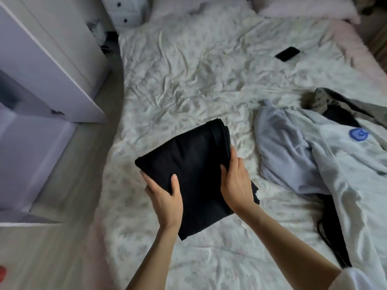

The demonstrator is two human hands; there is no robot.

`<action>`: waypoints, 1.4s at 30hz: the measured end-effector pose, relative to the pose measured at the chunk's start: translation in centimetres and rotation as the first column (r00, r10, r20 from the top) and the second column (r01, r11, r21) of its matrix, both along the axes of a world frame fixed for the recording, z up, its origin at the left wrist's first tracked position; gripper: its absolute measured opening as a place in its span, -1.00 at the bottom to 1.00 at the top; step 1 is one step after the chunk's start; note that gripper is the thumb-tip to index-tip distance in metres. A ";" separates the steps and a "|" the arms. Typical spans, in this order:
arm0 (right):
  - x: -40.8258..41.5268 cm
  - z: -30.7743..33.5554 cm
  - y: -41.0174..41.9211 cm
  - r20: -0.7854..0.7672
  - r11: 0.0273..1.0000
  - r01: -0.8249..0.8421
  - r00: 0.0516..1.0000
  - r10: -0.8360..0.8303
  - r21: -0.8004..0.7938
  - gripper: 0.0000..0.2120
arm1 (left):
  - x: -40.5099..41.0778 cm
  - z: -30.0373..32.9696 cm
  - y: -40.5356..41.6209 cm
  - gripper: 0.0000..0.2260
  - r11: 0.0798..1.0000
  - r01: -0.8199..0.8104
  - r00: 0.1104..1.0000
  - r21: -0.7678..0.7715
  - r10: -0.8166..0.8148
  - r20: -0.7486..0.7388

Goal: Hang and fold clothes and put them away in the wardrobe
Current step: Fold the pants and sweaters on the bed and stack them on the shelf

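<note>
Left hand [165, 197], right hand [237, 181] grip folded black garment [194, 162] over bed [188, 80].

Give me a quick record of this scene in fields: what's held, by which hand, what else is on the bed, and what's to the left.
held item: folded black garment
left hand: grips its near left edge, thumb on top
right hand: grips its right edge
surface: bed with wrinkled white cover
unfolded clothes: grey hoodie, right side of bed
other: black phone, far on bed
left of bed: white wardrobe

No readable words or numbers anywhere; only a blue emblem [358, 134] on the pale garment [343, 155], right of the fingers, too blurred to read
</note>
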State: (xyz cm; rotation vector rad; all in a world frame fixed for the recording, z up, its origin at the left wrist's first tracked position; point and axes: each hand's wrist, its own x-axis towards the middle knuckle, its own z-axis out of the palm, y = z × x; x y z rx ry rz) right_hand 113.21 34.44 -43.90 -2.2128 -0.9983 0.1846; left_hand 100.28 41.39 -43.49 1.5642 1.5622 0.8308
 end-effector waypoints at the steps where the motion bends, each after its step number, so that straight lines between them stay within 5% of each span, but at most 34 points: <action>1: -1.0 1.6 1.5 0.001 0.999 -0.017 1.000 0.017 0.049 -0.45 | -0.9 1.7 1.3 -0.29 0.999 -0.019 1.000 0.047 0.019 -0.002; 10: -20.0 15.6 15.5 0.103 0.854 -0.321 0.946 0.307 0.410 -0.44 | -22.3 15.8 13.3 -0.35 0.866 -0.205 0.978 0.457 0.159 0.136; 17: -40.9 22.5 24.0 0.384 0.671 -0.561 0.826 0.413 0.485 -0.52 | -44.9 21.5 22.4 -0.43 0.804 -0.269 0.963 0.529 0.225 0.149; 21: -49.0 25.6 29.7 0.370 0.601 -0.587 0.809 0.456 0.543 -0.55 | -54.4 25.3 26.9 -0.42 0.774 -0.253 0.966 0.580 0.232 0.112; 33: -50.9 29.8 43.6 0.077 0.700 -0.368 0.909 0.410 0.612 -0.51 | -55.1 32.5 39.4 -0.35 0.730 -0.181 0.970 0.659 0.244 -0.003; 42: -47.3 37.7 64.7 0.220 0.568 -0.463 0.869 0.444 0.680 -0.54 | -49.6 38.1 59.0 -0.40 0.536 -0.453 0.865 0.713 0.458 0.205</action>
